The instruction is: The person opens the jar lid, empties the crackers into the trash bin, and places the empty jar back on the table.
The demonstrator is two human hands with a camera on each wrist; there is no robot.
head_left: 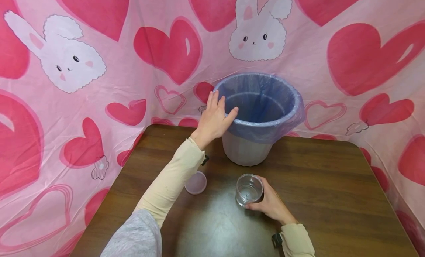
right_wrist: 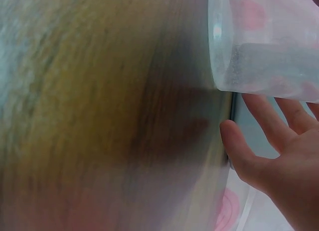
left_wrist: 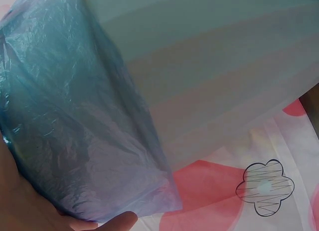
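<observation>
My right hand point(head_left: 272, 205) grips a clear jar point(head_left: 244, 190) from its right side, its thumb at the near side and its fingers behind. In the right wrist view, the see-through wall of the jar point(right_wrist: 269, 37) lies against the fingers point(right_wrist: 269, 121). Toward the back, my left hand point(head_left: 212, 118) rests on the left rim of a white waste bin point(head_left: 247, 151) with its fingers extended. A bluish plastic bag point(head_left: 282, 129) lines the bin and folds over the rim. In the left wrist view, the bag point(left_wrist: 75, 116) hangs down the bin's outer wall.
A round pinkish lid point(head_left: 196, 183) lies on the brown wooden table point(head_left: 318, 183), beside my left forearm and left of the jar. Behind the table and along its sides hangs a pink cloth point(head_left: 186, 13) with hearts and rabbits.
</observation>
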